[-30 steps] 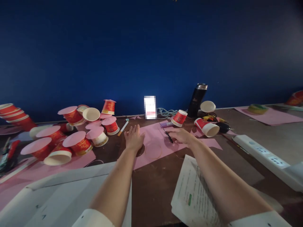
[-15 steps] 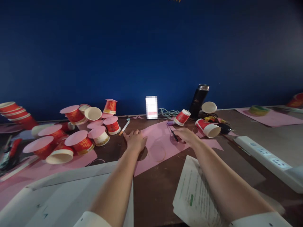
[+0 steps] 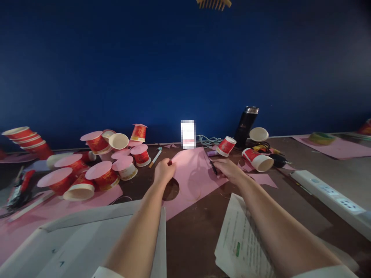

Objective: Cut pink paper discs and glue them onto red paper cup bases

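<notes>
My left hand (image 3: 164, 172) is closed with thumb and fingers pinching the left edge of a pink paper sheet (image 3: 189, 166). Just below that hand, a round cut-out in the sheet lets the dark table show through. On the sheet's right side my right hand (image 3: 228, 170) grips a slim black tool (image 3: 213, 166) with a thin end pointing away from me; its exact kind is unclear. A red paper cup (image 3: 226, 146) stands beyond the right hand, beside a purple marker-like stick (image 3: 212, 153). Several red cups with pink paper discs (image 3: 98, 170) sit to the left.
A black flask (image 3: 245, 127) leans near the blue wall, close to a tipped cup (image 3: 257, 160). At right lies a white power strip (image 3: 333, 197). Printed sheets (image 3: 234, 235) lie under my right forearm, and a white board (image 3: 87, 239) under my left. A pixelated bright rectangle stands centrally.
My left hand has gone from lying spread on the sheet to pinching its left edge. The right hand still grips the black tool. The whole view has shifted slightly.
</notes>
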Motion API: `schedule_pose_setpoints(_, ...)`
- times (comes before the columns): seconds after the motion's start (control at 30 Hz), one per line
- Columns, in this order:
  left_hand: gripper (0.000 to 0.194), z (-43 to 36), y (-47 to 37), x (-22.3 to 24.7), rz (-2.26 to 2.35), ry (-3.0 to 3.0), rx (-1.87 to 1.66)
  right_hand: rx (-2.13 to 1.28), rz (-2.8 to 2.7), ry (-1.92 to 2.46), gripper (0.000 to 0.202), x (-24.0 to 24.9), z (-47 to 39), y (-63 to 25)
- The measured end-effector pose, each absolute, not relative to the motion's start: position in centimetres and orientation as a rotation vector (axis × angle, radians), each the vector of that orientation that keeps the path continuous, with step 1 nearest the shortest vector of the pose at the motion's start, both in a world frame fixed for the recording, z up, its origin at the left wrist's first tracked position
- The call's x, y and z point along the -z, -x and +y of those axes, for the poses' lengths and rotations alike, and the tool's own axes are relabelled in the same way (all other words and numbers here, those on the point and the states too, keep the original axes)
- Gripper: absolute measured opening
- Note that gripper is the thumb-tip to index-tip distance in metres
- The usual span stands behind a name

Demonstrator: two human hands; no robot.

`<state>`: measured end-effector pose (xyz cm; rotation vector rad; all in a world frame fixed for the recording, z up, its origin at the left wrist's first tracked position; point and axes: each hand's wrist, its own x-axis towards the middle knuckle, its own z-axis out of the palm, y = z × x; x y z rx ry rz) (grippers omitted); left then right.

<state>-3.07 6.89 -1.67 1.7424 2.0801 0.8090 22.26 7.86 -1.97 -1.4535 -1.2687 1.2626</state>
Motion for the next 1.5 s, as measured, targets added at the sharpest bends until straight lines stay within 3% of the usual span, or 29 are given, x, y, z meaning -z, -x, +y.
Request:
schedule_pose_setpoints(0.23,0.024,6.2,3.2,0.6,1.734,-1.507,-1.642,-1.410,-1.038,1.078,0.013,0.9,7.7,-21.9)
schedule_pose_setpoints(0.53,0.018,7.0,4.2,0.2,1.361,-0.637,-2.133,-1.563,-0.894,0.835,0.020,1.1,7.8,-22.0)
schedule_pose_setpoints(0.73,0.008,7.8,5.8,0.2,0.929,-0.286,-2.065,-1.658,-0.859,0.821,0.021,1.5,7.2,-20.7)
schedule_pose_setpoints(1.0,0.011,7.7,4.3,1.0,0.873,-0.302,-1.915,-1.659,-0.869,0.774,0.021,1.8,7.0,-19.8)
schedule_pose_setpoints(1.27,0.019,6.8,1.0,1.9,0.795,-0.426,-1.746,-1.564,-0.933,0.824,0.041,1.6,6.7,-19.4)
schedule_pose_setpoints(1.5,0.030,6.6,0.5,2.0,0.823,-0.426,-1.694,-1.421,-0.812,0.682,0.033,1.7,7.3,-19.5)
